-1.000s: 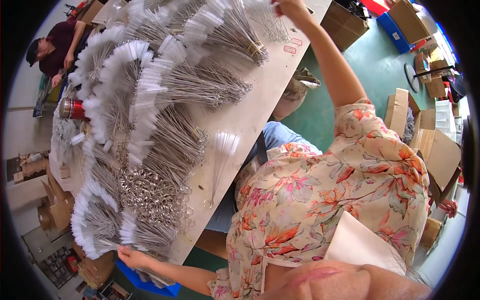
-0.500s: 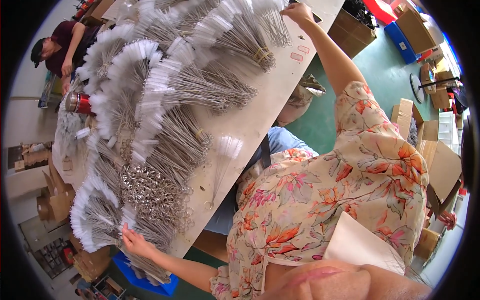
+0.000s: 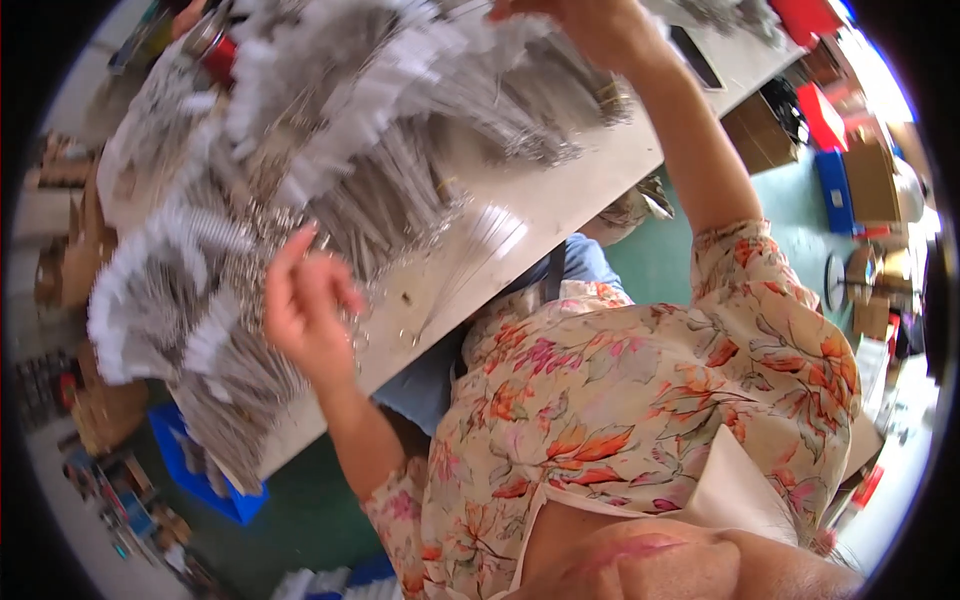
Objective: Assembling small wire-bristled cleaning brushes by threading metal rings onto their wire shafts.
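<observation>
The left hand (image 3: 312,300) had its grip loosely parted at nine o'clock, forefinger reaching up and thumb set apart; blur hid whether a thin wire lay in it. The right hand (image 3: 580,25), past twelve o'clock, was cut by the upper edge, so I could not tell the state of its grip.

The brushes (image 3: 385,185) had slender grey wire stems, white bristle heads and shiny loop ends; they lay in overlapping bundles from nine round to twelve. Loops crowded just beside the left fingertips, and the right hand was over bundles near twelve. A small separate fan of brushes (image 3: 485,245) lay near the dial's centre on the pale worktop (image 3: 530,205).

The left forearm rose from about seven o'clock, bent at the wrist; the right stretched up from two. Farther out, a red canister (image 3: 212,52) showed at ten to eleven and a blue bin (image 3: 200,470) at eight.
</observation>
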A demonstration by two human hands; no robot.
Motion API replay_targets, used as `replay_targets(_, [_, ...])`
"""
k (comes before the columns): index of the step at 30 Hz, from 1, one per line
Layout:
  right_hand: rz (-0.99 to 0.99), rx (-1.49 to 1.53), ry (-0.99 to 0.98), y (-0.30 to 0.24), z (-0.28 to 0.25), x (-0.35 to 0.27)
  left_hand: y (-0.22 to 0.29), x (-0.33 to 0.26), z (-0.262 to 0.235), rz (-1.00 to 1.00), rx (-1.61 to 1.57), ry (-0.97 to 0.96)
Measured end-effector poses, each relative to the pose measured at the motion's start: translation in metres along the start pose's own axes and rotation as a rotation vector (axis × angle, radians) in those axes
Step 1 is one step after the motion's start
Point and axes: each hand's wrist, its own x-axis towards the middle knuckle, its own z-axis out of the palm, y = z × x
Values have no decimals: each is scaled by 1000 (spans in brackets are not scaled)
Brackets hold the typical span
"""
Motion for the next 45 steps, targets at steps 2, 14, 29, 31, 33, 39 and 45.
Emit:
replay_targets(2, [44,240,-136,16,63,-16,-2,7,23,74,-92,-51])
replay_targets(14, [492,309,-245,79,114,-71,-27,-6,34,603,349,128])
replay_targets(29, [170,-72,-723,52,119,-90,-7,-7,13,44,-218,-496])
replay_targets(31, [214,-41,-728,51,113,-91,-14,-7,-5,5,-328,-566])
replay_targets(33, [266,-18,-718,47,109,-90,-32,-10,-12,111,-203,-442])
replay_targets(39, [580,-166,-857,37,84,-100,-23,-40,5,315,262,-307])
replay_targets(45, [196,-1783,-782,83,-43,-139,-73,-100,-27,-320,752,-95])
